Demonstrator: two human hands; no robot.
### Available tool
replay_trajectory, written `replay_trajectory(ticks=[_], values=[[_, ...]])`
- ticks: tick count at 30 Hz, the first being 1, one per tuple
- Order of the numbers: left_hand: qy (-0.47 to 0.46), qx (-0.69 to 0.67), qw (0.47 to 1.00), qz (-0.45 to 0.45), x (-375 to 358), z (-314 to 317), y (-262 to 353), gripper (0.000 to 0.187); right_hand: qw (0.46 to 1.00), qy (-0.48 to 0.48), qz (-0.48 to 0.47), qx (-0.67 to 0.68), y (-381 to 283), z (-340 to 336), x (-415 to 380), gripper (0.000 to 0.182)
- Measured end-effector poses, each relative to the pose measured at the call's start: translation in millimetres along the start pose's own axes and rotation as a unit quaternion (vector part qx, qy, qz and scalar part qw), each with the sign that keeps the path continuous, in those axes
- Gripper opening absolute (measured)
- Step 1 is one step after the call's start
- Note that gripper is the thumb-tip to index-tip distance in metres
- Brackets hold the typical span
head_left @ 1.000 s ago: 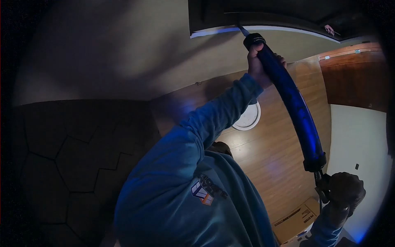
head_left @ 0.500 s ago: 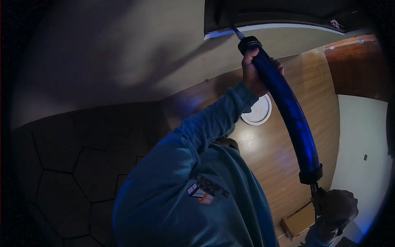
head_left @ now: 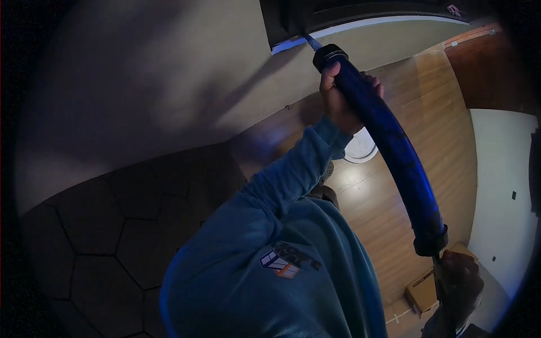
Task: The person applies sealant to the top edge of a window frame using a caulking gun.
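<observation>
A long blue caulking gun (head_left: 397, 143) with black end caps slants across the head view. Its pale nozzle (head_left: 313, 43) points up at the light strip (head_left: 366, 26) along the lower edge of a dark frame (head_left: 332, 12). The tip seems to meet the strip near its left end. My left hand (head_left: 345, 101) wraps the barrel just behind the front cap, thumb on one side and fingers on the other. At the rear, my right hand (head_left: 462, 281) is closed round the handle, partly in shadow. The trigger cannot be made out.
Beige wall (head_left: 141, 84) fills the upper left. Below lie wood flooring (head_left: 360, 219) and dark hexagon-patterned flooring (head_left: 96, 231). A white round lid or bucket (head_left: 360, 149) stands behind my left wrist. A cardboard box (head_left: 421, 293) sits near my right hand, and a white panel (head_left: 501, 186) is at right.
The nozzle has shifted slightly left along the strip, nearer its left end. Both hands keep hold of the caulking gun. The whole view has also moved a little.
</observation>
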State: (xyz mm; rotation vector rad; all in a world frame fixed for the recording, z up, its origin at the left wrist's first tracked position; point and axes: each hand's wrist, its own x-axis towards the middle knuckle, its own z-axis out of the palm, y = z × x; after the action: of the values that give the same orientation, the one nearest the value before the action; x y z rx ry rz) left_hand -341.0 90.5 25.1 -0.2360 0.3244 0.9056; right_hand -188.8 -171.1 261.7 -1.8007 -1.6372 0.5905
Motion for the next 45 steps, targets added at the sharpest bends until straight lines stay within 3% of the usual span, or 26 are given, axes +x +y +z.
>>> replay_trajectory(ticks=[2, 3, 4, 6, 8, 10, 19, 22, 23, 33, 35, 36, 38, 39, 40, 42, 45], values=[[0.006, -0.001, 1.000, 0.009, -2, 5, -2, 0.056, 0.964, -0.136, 0.139, -0.183, 5, -16, -10, 0.018], [0.011, -0.004, 1.000, 0.020, -3, 5, -2, 0.056, 0.925, 0.052, 0.367, 0.084, 11, -6, -21, 0.036], [0.013, -0.004, 1.000, 0.017, -1, 1, -2, 0.056, 0.924, 0.053, 0.370, 0.083, 13, -8, -25, 0.036], [-0.038, -0.028, 0.999, 0.010, 3, -6, -1, 0.059, 0.986, -0.111, 0.105, -0.064, 7, -5, -18, 0.060], [-0.028, -0.031, 0.999, 0.005, 3, -7, -2, 0.059, 0.986, -0.086, 0.126, -0.069, 18, 0, -27, 0.068], [-0.018, -0.033, 0.999, -0.003, 3, -6, -5, 0.059, 0.996, -0.049, 0.045, -0.061, 30, 0, -31, 0.068], [-0.053, -0.027, 0.998, 0.005, 0, -10, 0, 0.058, 0.996, -0.014, -0.029, 0.082, 43, 9, -42, 0.078], [-0.040, -0.054, 0.998, -0.004, 0, -9, -2, 0.056, 0.995, -0.048, -0.018, 0.085, 35, 5, -27, 0.077], [-0.040, -0.044, 0.998, 0.003, -8, -13, 10, 0.056, 0.997, -0.059, -0.049, 0.031, 27, 15, -25, 0.075], [-0.028, -0.036, 0.999, 0.005, -12, -7, 10, 0.056, 0.995, -0.061, -0.049, 0.067, 19, 18, -14, 0.064], [0.004, -0.016, 1.000, 0.007, -16, 0, 11, 0.057, 0.986, -0.005, 0.044, 0.160, 25, 19, -28, 0.055], [0.039, 0.004, 0.999, 0.008, -18, 3, 12, 0.058, 0.986, -0.005, 0.044, 0.160, 31, 12, -42, 0.055], [0.065, 0.041, 0.997, 0.020, -24, 9, 13, 0.056, 0.899, 0.046, 0.351, 0.257, 41, 4, -61, 0.047], [0.088, 0.077, 0.993, 0.033, -26, 10, 14, 0.055, 0.963, 0.037, 0.161, 0.212, 51, 16, -56, 0.044], [0.087, 0.079, 0.993, 0.033, -27, 10, 15, 0.055, 0.963, 0.038, 0.160, 0.213, 48, 22, -52, 0.044], [0.129, 0.096, 0.987, 0.017, -31, 8, 18, 0.058, 0.892, 0.073, 0.220, 0.389, 30, 35, -41, 0.042], [0.159, 0.125, 0.979, 0.026, -34, 9, 21, 0.062, 0.843, 0.116, 0.238, 0.469, 50, 46, -49, 0.046]])
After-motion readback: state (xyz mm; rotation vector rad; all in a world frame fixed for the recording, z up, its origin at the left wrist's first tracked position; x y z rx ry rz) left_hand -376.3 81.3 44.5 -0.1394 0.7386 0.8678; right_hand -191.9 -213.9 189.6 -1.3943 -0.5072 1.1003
